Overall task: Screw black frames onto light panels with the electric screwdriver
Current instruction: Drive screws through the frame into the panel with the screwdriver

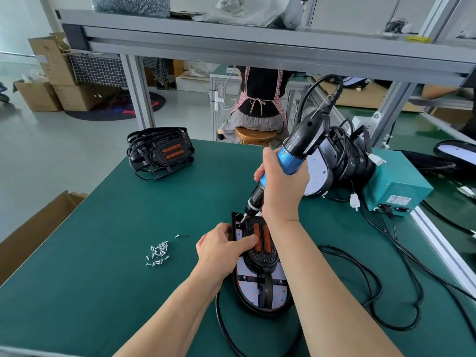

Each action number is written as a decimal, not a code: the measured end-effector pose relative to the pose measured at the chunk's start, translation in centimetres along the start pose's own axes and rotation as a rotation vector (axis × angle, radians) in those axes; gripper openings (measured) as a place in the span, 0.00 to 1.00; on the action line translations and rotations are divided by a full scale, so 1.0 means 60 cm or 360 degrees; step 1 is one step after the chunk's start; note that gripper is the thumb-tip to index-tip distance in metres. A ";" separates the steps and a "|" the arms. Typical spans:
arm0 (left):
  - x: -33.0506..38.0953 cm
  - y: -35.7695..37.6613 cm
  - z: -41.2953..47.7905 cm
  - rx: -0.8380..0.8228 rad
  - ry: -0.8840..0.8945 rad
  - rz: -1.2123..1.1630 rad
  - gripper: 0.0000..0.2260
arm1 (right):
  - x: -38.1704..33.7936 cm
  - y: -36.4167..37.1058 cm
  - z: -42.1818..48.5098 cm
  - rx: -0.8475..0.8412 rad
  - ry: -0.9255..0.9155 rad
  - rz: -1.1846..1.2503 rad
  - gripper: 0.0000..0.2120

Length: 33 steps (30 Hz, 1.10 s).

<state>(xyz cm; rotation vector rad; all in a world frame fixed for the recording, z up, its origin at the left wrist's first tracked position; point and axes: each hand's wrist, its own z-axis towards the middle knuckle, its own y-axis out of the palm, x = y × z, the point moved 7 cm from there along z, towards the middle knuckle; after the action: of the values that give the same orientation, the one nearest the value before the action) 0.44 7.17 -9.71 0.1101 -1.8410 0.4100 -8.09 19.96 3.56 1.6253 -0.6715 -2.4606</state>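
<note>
A light panel [277, 292] with red dots lies on the green table [108, 292] in front of me, a black frame [262, 249] with two orange strips on top of it. My left hand [222, 249] holds the frame's left edge, thumb lying across the frame. My right hand [279, 186] grips the blue-and-black electric screwdriver [293, 150], tilted, its bit down at the frame's far left corner. A loose pile of small silver screws [157, 254] lies left of the panel.
A stack of black frames [159, 152] sits at the table's far left. More panels [319, 173] and a teal power box [396, 188] stand at the right, black cables looping over the table. A cardboard box [36, 228] is at the left edge. A person sits beyond the table.
</note>
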 end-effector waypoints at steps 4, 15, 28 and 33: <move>-0.005 0.000 -0.002 0.0018 -0.0002 0.0013 0.22 | 0.003 -0.002 -0.006 -0.0044 0.0004 0.0042 0.08; 0.016 -0.006 -0.012 0.0016 -0.0002 0.0174 0.26 | -0.062 -0.064 0.042 0.0120 0.0132 0.0224 0.09; 0.044 -0.002 -0.030 -0.0102 0.0029 0.0260 0.23 | 0.028 -0.307 0.027 0.0132 0.0860 -0.0880 0.20; 0.055 0.020 -0.040 -0.0041 0.0119 0.0371 0.17 | 0.033 -0.338 0.009 0.0148 0.0762 -0.1430 0.16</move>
<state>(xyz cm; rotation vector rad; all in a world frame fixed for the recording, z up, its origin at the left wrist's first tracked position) 1.25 9.53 -6.26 -0.1371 -1.7904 0.5448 -6.50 37.62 -6.52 2.8833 0.0559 -2.3037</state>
